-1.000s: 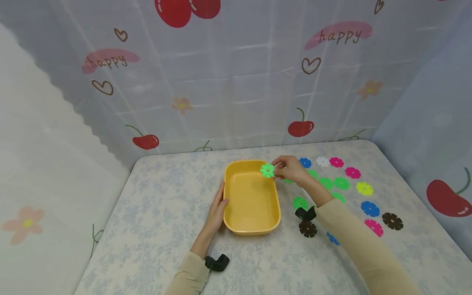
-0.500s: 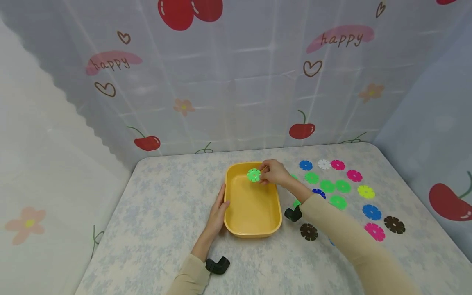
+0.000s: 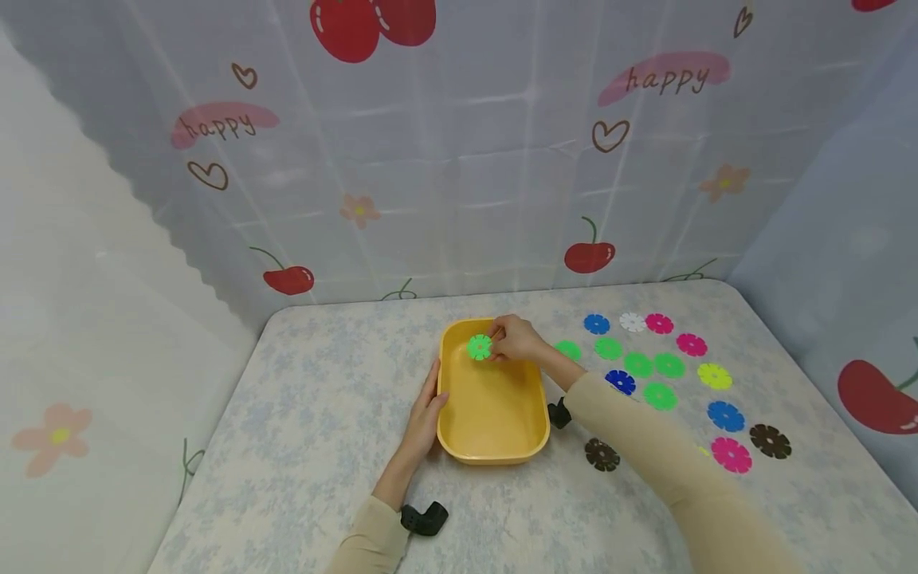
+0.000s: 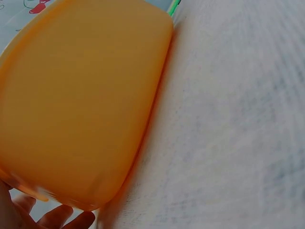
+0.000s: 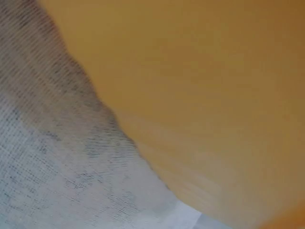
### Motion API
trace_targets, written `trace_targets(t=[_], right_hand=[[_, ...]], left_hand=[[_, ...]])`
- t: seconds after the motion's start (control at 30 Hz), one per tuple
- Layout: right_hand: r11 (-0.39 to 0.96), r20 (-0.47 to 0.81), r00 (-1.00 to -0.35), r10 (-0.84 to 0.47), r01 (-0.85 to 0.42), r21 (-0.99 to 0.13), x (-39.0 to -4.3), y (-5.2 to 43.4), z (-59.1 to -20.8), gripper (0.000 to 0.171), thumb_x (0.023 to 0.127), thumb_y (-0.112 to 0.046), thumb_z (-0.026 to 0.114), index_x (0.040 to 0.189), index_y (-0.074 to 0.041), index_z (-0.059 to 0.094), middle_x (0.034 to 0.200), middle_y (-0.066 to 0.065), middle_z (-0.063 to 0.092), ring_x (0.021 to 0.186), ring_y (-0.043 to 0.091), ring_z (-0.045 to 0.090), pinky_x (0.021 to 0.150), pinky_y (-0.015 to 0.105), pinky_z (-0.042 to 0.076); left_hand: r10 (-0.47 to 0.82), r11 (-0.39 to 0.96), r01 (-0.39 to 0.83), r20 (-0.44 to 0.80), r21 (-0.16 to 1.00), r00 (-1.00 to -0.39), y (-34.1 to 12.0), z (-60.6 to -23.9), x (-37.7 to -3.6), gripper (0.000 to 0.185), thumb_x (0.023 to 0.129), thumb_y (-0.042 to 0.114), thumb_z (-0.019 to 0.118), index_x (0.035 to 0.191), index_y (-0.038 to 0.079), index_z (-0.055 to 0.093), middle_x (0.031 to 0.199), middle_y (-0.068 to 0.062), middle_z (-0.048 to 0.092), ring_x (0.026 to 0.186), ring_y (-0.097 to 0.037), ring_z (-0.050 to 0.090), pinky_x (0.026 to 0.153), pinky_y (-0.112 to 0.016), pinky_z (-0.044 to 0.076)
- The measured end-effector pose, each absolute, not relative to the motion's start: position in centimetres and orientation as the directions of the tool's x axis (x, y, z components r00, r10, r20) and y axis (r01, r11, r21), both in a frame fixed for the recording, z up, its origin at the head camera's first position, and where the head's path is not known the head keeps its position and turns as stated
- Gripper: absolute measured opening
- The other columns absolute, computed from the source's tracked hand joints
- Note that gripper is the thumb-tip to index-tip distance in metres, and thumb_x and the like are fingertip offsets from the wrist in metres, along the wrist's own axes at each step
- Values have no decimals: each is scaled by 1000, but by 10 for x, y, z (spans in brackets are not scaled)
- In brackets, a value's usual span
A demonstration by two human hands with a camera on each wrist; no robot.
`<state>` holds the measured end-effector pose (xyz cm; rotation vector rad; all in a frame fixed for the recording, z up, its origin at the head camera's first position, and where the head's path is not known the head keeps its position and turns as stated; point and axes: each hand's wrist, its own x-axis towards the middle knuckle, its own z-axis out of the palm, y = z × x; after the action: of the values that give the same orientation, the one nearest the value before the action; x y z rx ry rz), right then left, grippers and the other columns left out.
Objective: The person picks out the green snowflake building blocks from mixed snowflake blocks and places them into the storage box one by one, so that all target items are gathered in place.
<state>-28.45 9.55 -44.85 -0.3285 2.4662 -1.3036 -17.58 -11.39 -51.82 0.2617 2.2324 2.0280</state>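
Observation:
A yellow rectangular tray (image 3: 495, 406) stands on the table, its side filling much of the left wrist view. At its left wall my left hand (image 3: 421, 418) holds on, the thumb over the rim and the fingers along the outside; some fingertips (image 4: 86, 219) show against the tray in the left wrist view. Over the tray's far part, my right hand (image 3: 518, 339) pinches a green notched plastic snowflake disc (image 3: 480, 347) between thumb and fingers. The right wrist view has only the blurred yellow tray wall (image 5: 190, 95) and tablecloth, with no hand visible.
Right of the tray lie several loose notched discs: green (image 3: 661, 396), dark blue (image 3: 620, 382), pink (image 3: 731, 454), yellow (image 3: 715, 376), white (image 3: 633, 321) and brown (image 3: 602, 454). The right sleeve (image 3: 645, 446) covers part of that area. A printed curtain (image 3: 459, 199) hangs behind the table.
My right hand has carried the green disc leftward, from the tray's far right corner to over its far part. The left hand keeps its hold on the tray.

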Motion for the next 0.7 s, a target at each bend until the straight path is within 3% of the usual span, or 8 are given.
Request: trace_targets(t=[0.3, 0.7], right_hand=[[497, -236, -928, -287, 66, -865, -284, 83, -469, 24, 90, 4, 62, 114, 8, 61, 83, 18, 65, 72, 24, 72, 63, 30, 59], [432, -282, -932, -227, 163, -887, -286, 75, -479, 27, 92, 3, 62, 118, 8, 61, 88, 21, 72, 68, 21, 72, 62, 28, 59]], left_hand=[[208, 88, 52, 33, 995, -978, -115, -520, -176, 57, 107, 13, 31, 159, 23, 10, 166, 2, 7, 153, -20, 5, 123, -47, 10], [214, 109, 66, 41, 992, -976, -116, -522, -177, 57, 107, 15, 32, 159, 23, 10, 166, 0, 6, 153, -22, 4, 123, -50, 8]])
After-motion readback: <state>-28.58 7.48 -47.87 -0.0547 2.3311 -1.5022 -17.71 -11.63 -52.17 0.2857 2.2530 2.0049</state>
